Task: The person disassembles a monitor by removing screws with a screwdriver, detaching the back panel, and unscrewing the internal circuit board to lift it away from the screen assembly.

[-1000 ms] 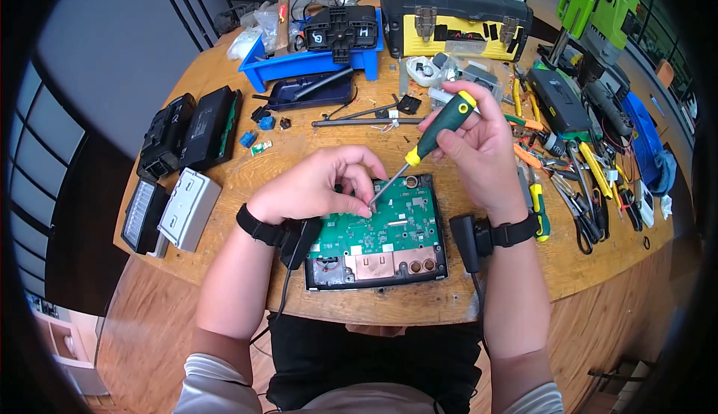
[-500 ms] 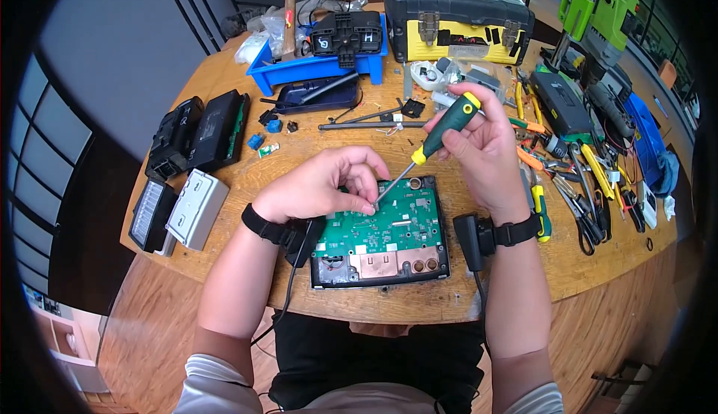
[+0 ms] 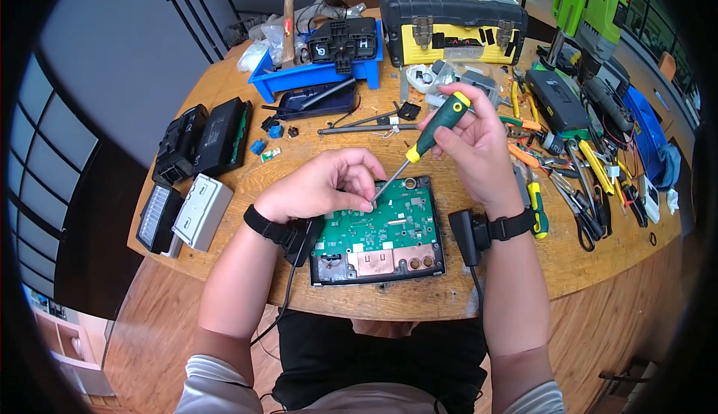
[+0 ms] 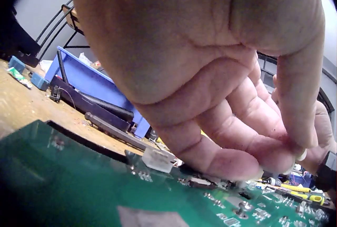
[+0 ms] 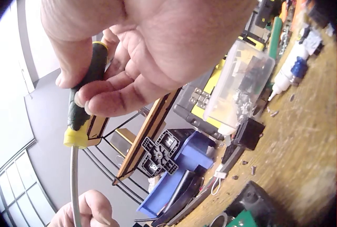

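Head view: right hand (image 3: 485,152) grips the screwdriver (image 3: 440,128), slanting down to the circuit board (image 3: 383,231) on the tabletop (image 3: 258,182); left hand (image 3: 318,184) curls by its tip, can't tell if gripping; left wrist: fingers (image 4: 231,165) low over the board; right wrist: fingers pinching the handle (image 5: 90,82).

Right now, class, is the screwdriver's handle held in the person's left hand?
No, the right hand grips the screwdriver by its green-and-yellow handle.

On my table (image 3: 583,270): 1 board (image 3: 415,223) before me; behind it, 1 bin (image 3: 321,74), 1 handle (image 3: 289,29) inside; 1 toolbox (image 3: 467,34) right of that; scissors (image 3: 587,228) to my right.
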`<state>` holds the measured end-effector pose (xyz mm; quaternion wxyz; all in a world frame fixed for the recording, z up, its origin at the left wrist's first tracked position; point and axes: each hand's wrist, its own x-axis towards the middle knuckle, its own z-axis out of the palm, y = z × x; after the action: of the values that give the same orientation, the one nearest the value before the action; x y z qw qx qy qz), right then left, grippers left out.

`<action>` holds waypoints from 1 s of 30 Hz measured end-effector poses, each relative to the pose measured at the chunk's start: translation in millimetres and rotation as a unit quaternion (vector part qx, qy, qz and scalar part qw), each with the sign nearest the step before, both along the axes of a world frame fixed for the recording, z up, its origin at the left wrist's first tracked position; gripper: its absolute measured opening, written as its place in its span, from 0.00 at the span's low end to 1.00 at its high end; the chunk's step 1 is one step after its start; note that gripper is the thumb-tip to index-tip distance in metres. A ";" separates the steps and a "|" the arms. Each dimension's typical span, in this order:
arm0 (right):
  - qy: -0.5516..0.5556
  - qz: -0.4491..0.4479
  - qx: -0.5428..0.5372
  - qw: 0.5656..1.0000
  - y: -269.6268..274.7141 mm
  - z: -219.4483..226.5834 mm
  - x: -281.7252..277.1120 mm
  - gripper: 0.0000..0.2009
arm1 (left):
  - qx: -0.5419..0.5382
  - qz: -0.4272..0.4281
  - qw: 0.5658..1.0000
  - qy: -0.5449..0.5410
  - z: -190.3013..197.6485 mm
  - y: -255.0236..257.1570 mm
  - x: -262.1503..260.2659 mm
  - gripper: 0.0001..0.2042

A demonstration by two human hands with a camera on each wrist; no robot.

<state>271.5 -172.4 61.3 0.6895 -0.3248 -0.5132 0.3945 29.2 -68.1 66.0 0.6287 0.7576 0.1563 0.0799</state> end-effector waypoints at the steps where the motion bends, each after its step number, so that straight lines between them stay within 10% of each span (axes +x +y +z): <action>1: -0.004 0.002 0.001 1.000 0.9 -1.0 0.1 0.25 | -0.003 0.003 1.000 -0.003 -0.7 0.5 -0.2 0.20; 18: -0.062 0.076 0.019 0.995 -20.1 22.8 -14.6 0.30 | 0.298 -0.082 0.948 0.070 15.5 -39.1 30.7 0.14; 30: -0.102 0.140 0.020 0.985 -14.9 15.3 -17.8 0.30 | 0.287 -0.071 0.955 0.038 -0.4 -37.4 36.6 0.16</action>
<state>253.7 -187.3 76.6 0.5778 -0.2746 -0.6289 0.4417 65.8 -105.6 65.6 0.3824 0.9177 0.0969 0.0474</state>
